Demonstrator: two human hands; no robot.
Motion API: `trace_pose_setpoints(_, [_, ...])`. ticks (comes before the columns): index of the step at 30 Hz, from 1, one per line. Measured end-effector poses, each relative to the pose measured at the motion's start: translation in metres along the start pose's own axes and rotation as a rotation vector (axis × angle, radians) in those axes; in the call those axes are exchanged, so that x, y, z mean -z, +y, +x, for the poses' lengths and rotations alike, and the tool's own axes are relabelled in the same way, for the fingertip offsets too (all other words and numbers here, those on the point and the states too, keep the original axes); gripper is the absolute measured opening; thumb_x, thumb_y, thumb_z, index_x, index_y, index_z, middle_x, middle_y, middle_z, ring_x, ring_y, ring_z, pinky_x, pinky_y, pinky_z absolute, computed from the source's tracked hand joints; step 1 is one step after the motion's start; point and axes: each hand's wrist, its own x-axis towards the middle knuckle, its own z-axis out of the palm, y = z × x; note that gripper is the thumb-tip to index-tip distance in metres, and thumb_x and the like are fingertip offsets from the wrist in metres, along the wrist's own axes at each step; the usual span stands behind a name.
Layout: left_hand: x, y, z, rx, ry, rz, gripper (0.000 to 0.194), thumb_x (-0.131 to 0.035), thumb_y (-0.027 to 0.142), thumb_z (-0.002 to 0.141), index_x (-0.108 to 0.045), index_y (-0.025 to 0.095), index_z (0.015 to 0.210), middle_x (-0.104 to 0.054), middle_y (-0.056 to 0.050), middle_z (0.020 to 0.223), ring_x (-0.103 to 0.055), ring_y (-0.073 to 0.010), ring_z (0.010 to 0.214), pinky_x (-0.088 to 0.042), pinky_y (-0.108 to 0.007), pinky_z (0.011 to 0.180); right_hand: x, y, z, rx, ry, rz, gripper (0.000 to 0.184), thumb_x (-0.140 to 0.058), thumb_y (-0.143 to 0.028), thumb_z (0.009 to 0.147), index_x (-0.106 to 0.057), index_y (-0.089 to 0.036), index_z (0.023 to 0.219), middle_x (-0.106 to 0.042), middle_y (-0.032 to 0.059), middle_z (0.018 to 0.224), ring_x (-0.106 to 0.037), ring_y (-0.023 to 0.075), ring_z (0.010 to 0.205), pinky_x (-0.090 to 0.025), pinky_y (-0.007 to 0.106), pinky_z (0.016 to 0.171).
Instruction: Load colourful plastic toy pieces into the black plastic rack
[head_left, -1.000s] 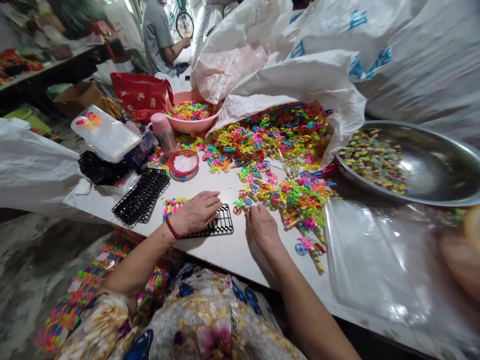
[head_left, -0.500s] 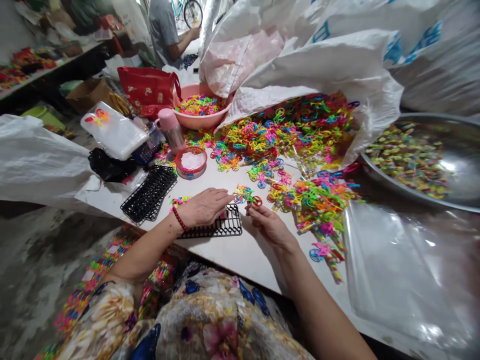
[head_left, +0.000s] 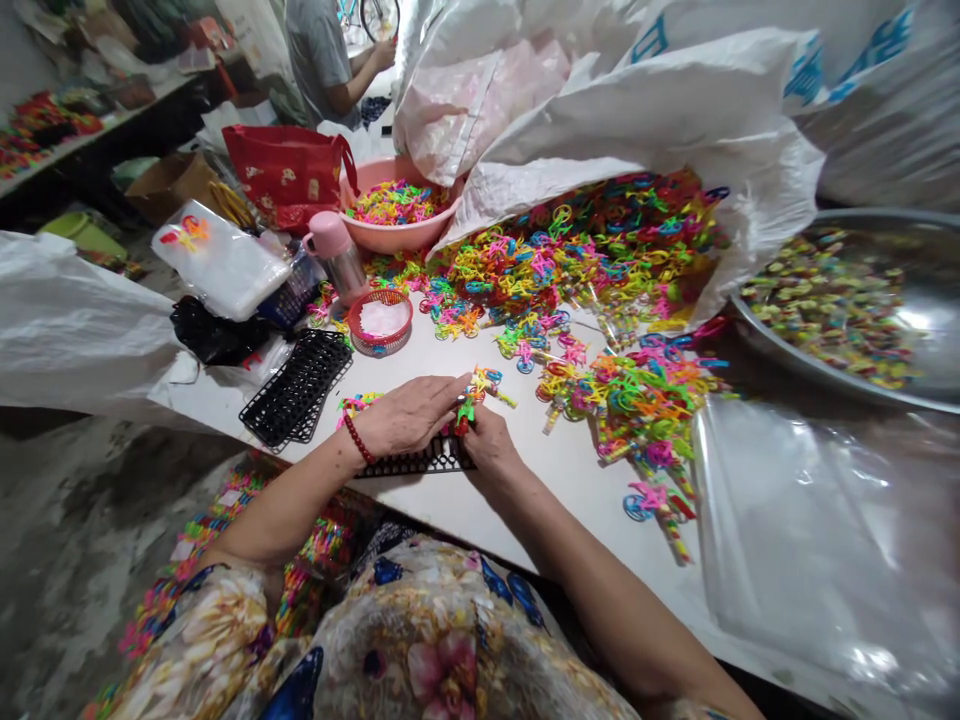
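My left hand (head_left: 412,415), with a red bead bracelet at the wrist, stretches its fingers over a black plastic rack (head_left: 420,462). Its thumb is hidden, and its fingertips come close to a small colourful plastic toy bicycle (head_left: 471,400). At the rack's right end my right hand (head_left: 489,445) is closed on this toy, with the fingers partly out of sight. Just beyond lies another toy with a thin striped tube (head_left: 502,393). Pink and yellow toy pieces (head_left: 356,403) show behind my left hand, by the rack.
Piled toys (head_left: 630,390) lie on the white table (head_left: 540,500), spilling from a white sack (head_left: 637,130). Stacked black racks (head_left: 296,390), a red basket (head_left: 381,325) and a pink-lidded flask (head_left: 337,260) stand left. A metal basin (head_left: 930,330) and clear plastic bags (head_left: 810,530) are right. A person (head_left: 322,65) is behind.
My right hand has moved left and inward to the rack's right end, bringing the toy against my left fingertips. My left hand has barely moved. The view has shifted slightly.
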Motion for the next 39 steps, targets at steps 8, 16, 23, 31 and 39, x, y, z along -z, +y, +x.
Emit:
trace_pose_setpoints(8, [0.003, 0.000, 0.002, -0.015, -0.062, 0.089, 0.049, -0.033, 0.028, 0.103, -0.032, 0.015, 0.149, -0.049, -0.017, 0.145, -0.048, -0.0269, 0.133, -0.038, -0.048, 0.113, -0.001, -0.001, 0.009, 0.063, -0.089, -0.268, 0.019, -0.043, -0.014, 0.082, -0.059, -0.017, 0.092, -0.070, 0.0092, 0.084, -0.061, 0.0189, 0.073, -0.048, 0.028, 0.069])
trace_pose_setpoints(16, [0.002, 0.001, 0.004, -0.013, -0.106, 0.106, 0.047, -0.042, 0.035, 0.101, -0.043, 0.015, 0.143, -0.042, -0.014, 0.154, -0.033, -0.0259, 0.146, -0.034, -0.046, 0.117, -0.011, 0.001, 0.014, 0.207, -0.107, -0.254, 0.035, -0.047, -0.019, 0.086, -0.056, -0.015, 0.120, -0.068, 0.0156, 0.113, -0.062, 0.0253, 0.101, -0.050, 0.037, 0.087])
trace_pose_setpoints(23, [-0.003, 0.003, 0.005, -0.003, -0.076, 0.192, 0.048, -0.045, 0.037, 0.100, -0.045, 0.011, 0.140, -0.049, -0.017, 0.148, -0.043, -0.0254, 0.140, -0.036, -0.043, 0.114, 0.000, 0.004, 0.004, 0.202, -0.072, -0.201, 0.025, -0.048, -0.016, 0.087, -0.059, -0.019, 0.110, -0.066, 0.0082, 0.098, -0.061, 0.0212, 0.089, -0.051, 0.035, 0.082])
trace_pose_setpoints(31, [0.002, 0.006, 0.003, -0.091, -0.111, 0.277, 0.053, -0.042, 0.035, 0.101, -0.033, 0.018, 0.150, -0.033, -0.010, 0.160, -0.021, -0.0261, 0.151, -0.026, -0.046, 0.120, 0.053, 0.018, 0.020, 0.013, 0.144, -0.618, 0.016, -0.046, -0.017, 0.091, -0.062, -0.016, 0.093, -0.060, 0.0138, 0.098, -0.057, 0.0233, 0.084, -0.045, 0.034, 0.076])
trace_pose_setpoints(39, [-0.003, 0.003, 0.003, -0.069, -0.103, 0.224, 0.049, -0.040, 0.031, 0.101, -0.039, 0.012, 0.146, -0.040, -0.016, 0.155, -0.029, -0.0231, 0.149, -0.030, -0.043, 0.120, 0.034, 0.006, 0.013, -0.063, 0.090, -0.233, 0.018, -0.041, -0.027, 0.094, -0.053, -0.019, 0.104, -0.064, 0.0040, 0.078, -0.056, 0.0186, 0.066, -0.042, 0.028, 0.062])
